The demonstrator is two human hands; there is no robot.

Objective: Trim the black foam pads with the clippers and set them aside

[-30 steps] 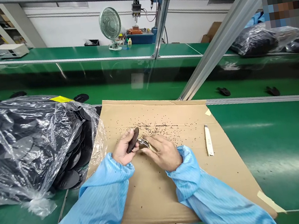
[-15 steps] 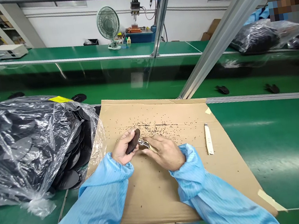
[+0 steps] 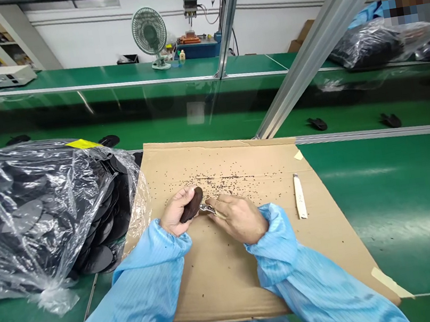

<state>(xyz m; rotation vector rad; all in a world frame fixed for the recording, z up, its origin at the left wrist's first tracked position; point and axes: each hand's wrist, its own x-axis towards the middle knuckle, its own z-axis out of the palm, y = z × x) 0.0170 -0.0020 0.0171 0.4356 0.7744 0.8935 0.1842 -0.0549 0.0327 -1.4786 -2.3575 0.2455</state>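
Note:
My left hand [image 3: 175,214] is closed on a dark oval disc [image 3: 191,205], thumb on its upper face, the disc tilted toward the right. In my right hand [image 3: 240,216] is a pair of small metal nippers [image 3: 207,208] with pale handles, their jaws at the disc's right edge. Whether the jaws are closed on the edge I cannot make out. Under both hands lies a sheet of cardboard [image 3: 233,282], strewn with tiny dark bits [image 3: 220,183] just beyond my fingers. A white utility knife or similar flat tool [image 3: 299,197] rests on the right of the cardboard.
A clear plastic bag [image 3: 46,218] full of dark discs bulges at the left, against the cardboard. Behind runs a green conveyor belt [image 3: 175,113] carrying several dark pieces. A slanted metal post [image 3: 303,45] rises behind the cardboard. A fan [image 3: 149,33] stands farther back.
The disc has turned slightly in my left hand, showing more of its face. The nippers stay near its edge, and my right hand has shifted only a little. The view has moved slightly.

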